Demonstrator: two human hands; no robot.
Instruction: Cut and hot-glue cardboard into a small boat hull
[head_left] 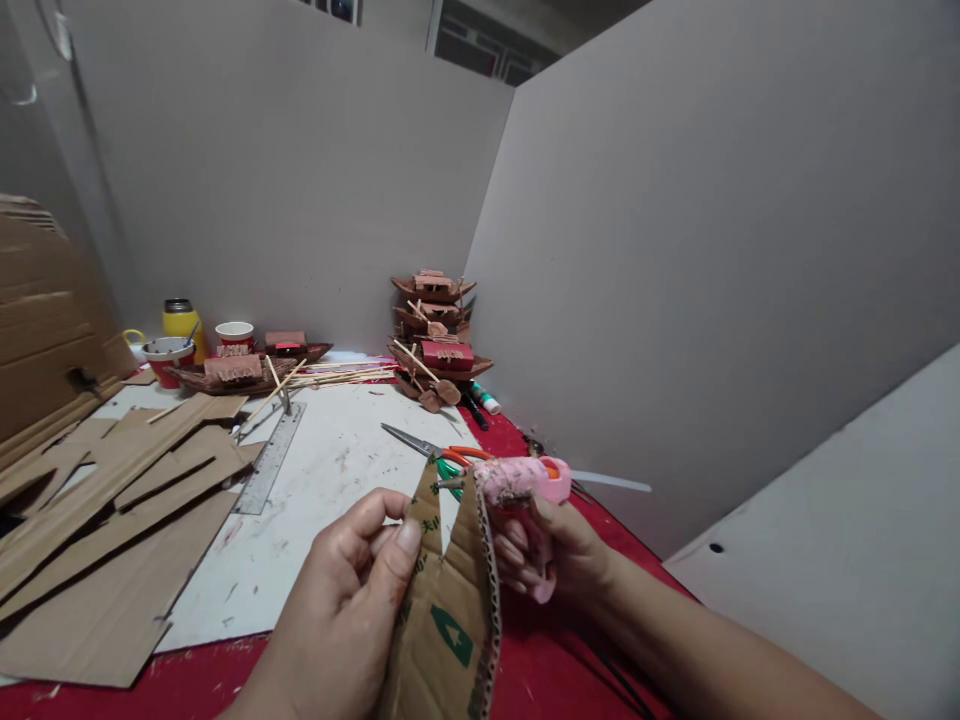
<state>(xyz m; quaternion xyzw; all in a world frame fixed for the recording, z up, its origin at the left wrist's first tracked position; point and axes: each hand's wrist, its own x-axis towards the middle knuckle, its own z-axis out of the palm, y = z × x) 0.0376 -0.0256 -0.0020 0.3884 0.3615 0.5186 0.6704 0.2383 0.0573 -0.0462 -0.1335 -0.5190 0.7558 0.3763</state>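
Note:
My left hand (352, 590) pinches a folded piece of brown corrugated cardboard (450, 610) with a green arrow printed on it, thumb pressed on its top edge. My right hand (555, 555) is wrapped round the grip of a pink hot glue gun (525, 482). The gun's nozzle points left and touches the cardboard's upper edge near the notch. A clear glue stick (607, 483) pokes out of the back of the gun.
Orange-handled scissors (435, 448) lie just behind the gun. A metal ruler (270, 458) and cut cardboard sheets (112, 520) cover the left of the white board (330, 470). Small cardboard boat models (435, 335) are stacked at the back, with paper cups (169, 358), a yellow jar (182, 325) and wooden sticks. Grey partition walls enclose the desk.

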